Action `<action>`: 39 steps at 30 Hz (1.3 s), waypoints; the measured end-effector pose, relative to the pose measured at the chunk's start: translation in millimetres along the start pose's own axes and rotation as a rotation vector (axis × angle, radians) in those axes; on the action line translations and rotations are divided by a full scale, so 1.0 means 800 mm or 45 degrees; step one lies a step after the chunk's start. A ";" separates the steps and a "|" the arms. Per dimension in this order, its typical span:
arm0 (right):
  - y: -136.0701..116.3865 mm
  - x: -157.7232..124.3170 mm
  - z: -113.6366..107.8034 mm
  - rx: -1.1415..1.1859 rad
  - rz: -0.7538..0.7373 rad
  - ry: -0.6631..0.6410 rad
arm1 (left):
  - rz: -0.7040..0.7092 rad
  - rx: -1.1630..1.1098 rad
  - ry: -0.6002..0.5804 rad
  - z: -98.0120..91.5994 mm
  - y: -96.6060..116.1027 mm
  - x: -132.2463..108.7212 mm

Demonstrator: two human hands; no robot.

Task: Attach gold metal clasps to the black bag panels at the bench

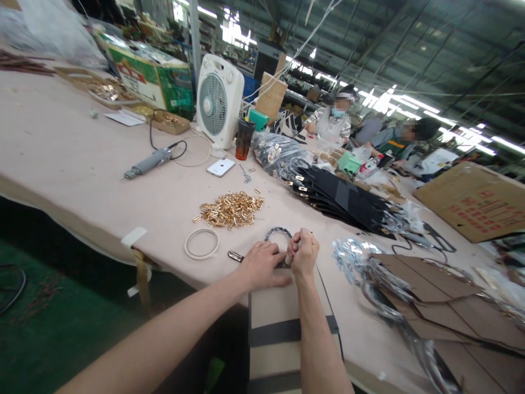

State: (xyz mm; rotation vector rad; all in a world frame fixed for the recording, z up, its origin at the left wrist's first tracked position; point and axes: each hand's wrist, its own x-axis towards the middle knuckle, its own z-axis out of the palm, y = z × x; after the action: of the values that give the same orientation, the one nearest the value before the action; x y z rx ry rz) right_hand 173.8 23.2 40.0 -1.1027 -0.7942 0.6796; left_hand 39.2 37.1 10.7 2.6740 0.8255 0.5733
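Note:
A beige panel with black bands (273,314) lies at the table's front edge, partly beneath my forearms. My left hand (262,265) rests flat across its top end, fingers stretched out. Beside it, my right hand (304,253) is closed in a fist; whatever it grips is mostly hidden by the fingers. A dark looped handle in clear wrap (279,231) curves up behind both hands. To the left of my left hand, a dark strap end with a metal fitting (235,256) sticks out. Small gold metal pieces (230,209) are heaped beyond, near a roll of tape (201,244).
A corded electric screwdriver (148,163), a phone (220,167), a cup (245,139) and a fan (219,101) stand further back. Stacked black pieces (340,191) lie right of centre, brown panels (426,279) at right. Two people work across the table.

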 end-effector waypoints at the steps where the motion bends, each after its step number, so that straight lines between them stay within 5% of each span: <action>1: 0.000 0.000 0.000 -0.013 0.008 -0.022 | 0.002 0.000 -0.001 0.000 0.000 0.000; 9: 0.004 -0.025 -0.011 -0.161 -0.097 -0.131 | 0.022 -0.032 -0.002 0.002 -0.002 -0.002; 14: -0.019 -0.033 -0.011 0.001 -0.123 -0.122 | 0.000 -0.054 -0.017 -0.002 0.000 -0.002; 19: -0.046 -0.035 -0.005 0.223 -0.397 -0.107 | -0.001 -0.079 -0.002 -0.005 0.000 -0.002; 26: -0.019 -0.045 -0.011 0.067 -0.237 -0.225 | -0.013 -0.089 -0.010 -0.004 -0.001 -0.002; 31: -0.029 -0.047 -0.009 0.165 -0.477 -0.148 | 0.013 -0.101 0.002 -0.004 -0.002 -0.004; 35: -0.009 -0.053 -0.011 0.047 -0.280 -0.181 | 0.001 -0.097 -0.018 -0.003 -0.001 -0.004; 39: -0.027 -0.054 -0.034 0.286 -0.282 0.063 | 0.024 -0.135 0.020 0.001 -0.001 -0.003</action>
State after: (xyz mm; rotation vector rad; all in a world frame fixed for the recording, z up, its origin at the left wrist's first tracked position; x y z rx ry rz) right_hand 174.3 -31.8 44.7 -0.8110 -0.7641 0.5379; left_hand 37.7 36.4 8.8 2.5866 0.7534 0.6250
